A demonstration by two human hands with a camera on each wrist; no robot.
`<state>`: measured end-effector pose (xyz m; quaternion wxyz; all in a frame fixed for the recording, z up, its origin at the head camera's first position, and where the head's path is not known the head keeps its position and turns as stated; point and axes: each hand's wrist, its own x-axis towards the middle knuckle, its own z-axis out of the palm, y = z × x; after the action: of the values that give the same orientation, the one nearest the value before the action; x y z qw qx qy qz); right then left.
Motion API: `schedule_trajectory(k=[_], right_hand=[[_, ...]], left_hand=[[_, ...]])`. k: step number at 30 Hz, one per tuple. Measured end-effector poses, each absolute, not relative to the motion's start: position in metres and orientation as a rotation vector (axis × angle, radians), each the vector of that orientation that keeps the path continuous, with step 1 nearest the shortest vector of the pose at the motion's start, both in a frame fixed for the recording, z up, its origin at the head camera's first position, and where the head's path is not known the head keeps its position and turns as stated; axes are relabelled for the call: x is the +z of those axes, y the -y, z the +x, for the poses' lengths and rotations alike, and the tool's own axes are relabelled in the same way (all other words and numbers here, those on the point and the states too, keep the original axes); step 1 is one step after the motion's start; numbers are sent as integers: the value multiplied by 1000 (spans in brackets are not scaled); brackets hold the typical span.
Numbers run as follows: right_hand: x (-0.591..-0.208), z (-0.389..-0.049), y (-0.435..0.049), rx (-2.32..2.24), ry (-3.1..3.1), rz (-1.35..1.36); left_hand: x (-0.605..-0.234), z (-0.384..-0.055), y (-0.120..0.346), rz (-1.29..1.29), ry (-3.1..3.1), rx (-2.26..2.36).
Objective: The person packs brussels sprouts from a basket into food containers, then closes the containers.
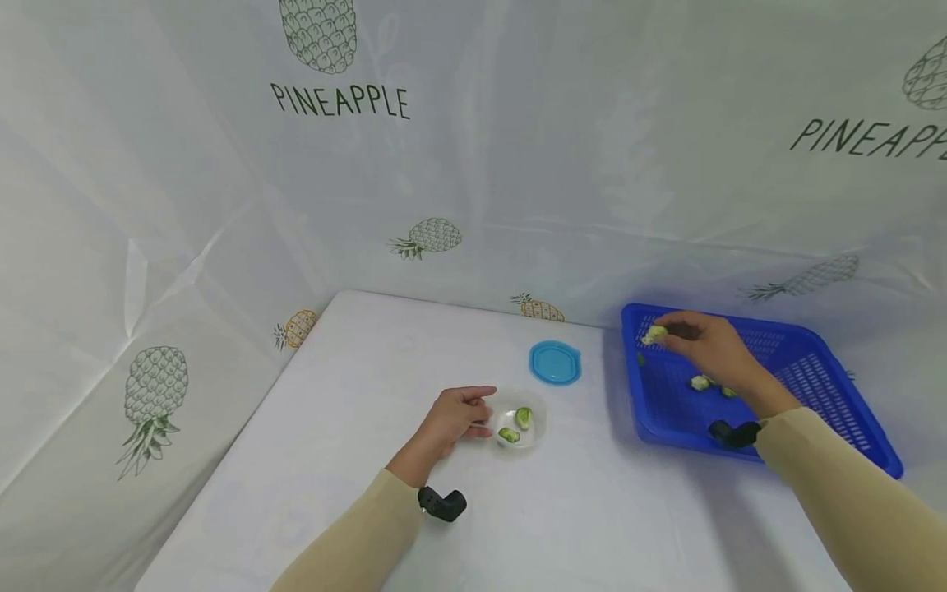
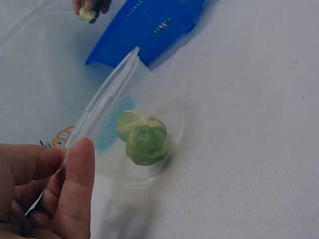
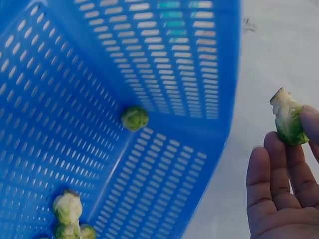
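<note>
Pale sheeting [image 1: 533, 181] hangs behind the table and along its left side, creased at left. Print: outlined pineapples [image 1: 157, 386] in dark line, smaller orange pineapples [image 1: 542, 310] low down near the table. Lettering "PINEAPPLE" [image 1: 340, 100] upper left; repeats upper right, cut by the view's edge. White tabletop [image 1: 370, 353]. Light-blue round lid [image 1: 555, 363], small tab, lies flat toward the far edge.

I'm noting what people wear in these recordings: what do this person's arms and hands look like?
The left sleeve and right sleeve are long, plain and beige, ending near the wrists. A small, black, angular camera shows at each one's end, left camera and right camera. The left hand and right hand wear no gloves.
</note>
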<state>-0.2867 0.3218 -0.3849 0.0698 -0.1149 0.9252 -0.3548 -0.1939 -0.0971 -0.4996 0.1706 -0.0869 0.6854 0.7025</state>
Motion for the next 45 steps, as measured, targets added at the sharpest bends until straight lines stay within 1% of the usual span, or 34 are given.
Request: schedule_trajectory(k=[18,24,32,42,45], right_hand=[[-395,-267,-290,-1234,-2837,-433],[-397,-258,-274,-1254,-2820,-386],[-411,-253,-257,-1307,-2854,-480],[-422,-243,-230,-1410,-2828,-460],[-427,-240,-221,-1471,-2807,-494]], left_hand=[[-498,-194,96,-238,-1961,1992],[-498,-195,97,-233,-1950,2004],[-500,-196,97,-243,-1943,1999],[-500,-198,97,-252,-1948,1987],[-500,-197,96,-253,-1948,1990]])
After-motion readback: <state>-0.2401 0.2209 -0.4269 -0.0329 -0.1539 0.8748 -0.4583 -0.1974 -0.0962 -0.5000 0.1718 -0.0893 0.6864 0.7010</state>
